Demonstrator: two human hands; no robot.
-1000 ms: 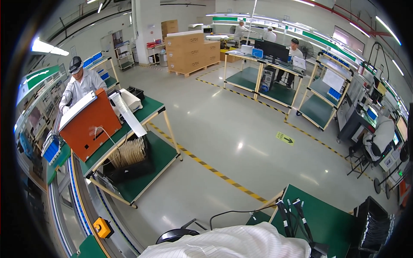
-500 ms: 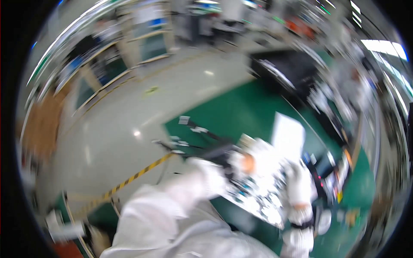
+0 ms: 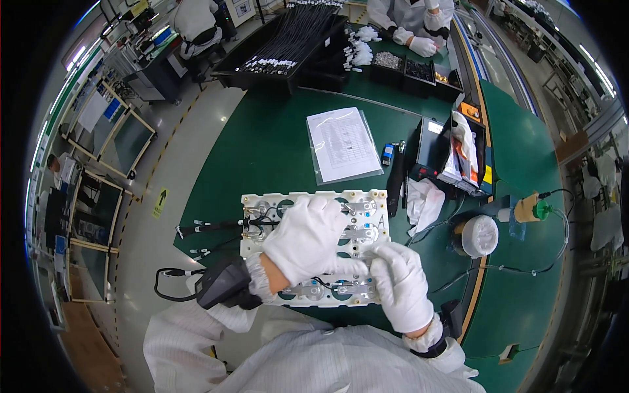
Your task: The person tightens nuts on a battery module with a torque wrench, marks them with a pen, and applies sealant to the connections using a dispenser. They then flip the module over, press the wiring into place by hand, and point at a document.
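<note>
A white plastic frame with metal bars and round openings [image 3: 250, 199] lies flat on the green table in front of me. My left hand [image 3: 306, 234], in a white glove, is over its middle. Its fingers are curled downward and the thumb points right; whatever they hold is hidden. Close to that thumb, my right hand [image 3: 398, 283], also gloved, rests over the frame's right side with fingertips pressed together; I cannot make out anything in them. Black cables [image 3: 223, 226] reach onto the frame from the left, and a short black wire [image 3: 321, 282] shows below my left hand.
Beyond the frame lies a printed sheet in a clear sleeve [image 3: 344, 145]. To the right are a black box holding a white cloth [image 3: 464, 141], a crumpled cloth [image 3: 424, 202] and a round white tub [image 3: 479, 236]. A cable-filled black bin [image 3: 262, 82] and a co-worker's hands [image 3: 419, 43] are farther off.
My view has swung to the right and steadied from a blur. The frame now appears squarely before me, with both hands close together over it.
</note>
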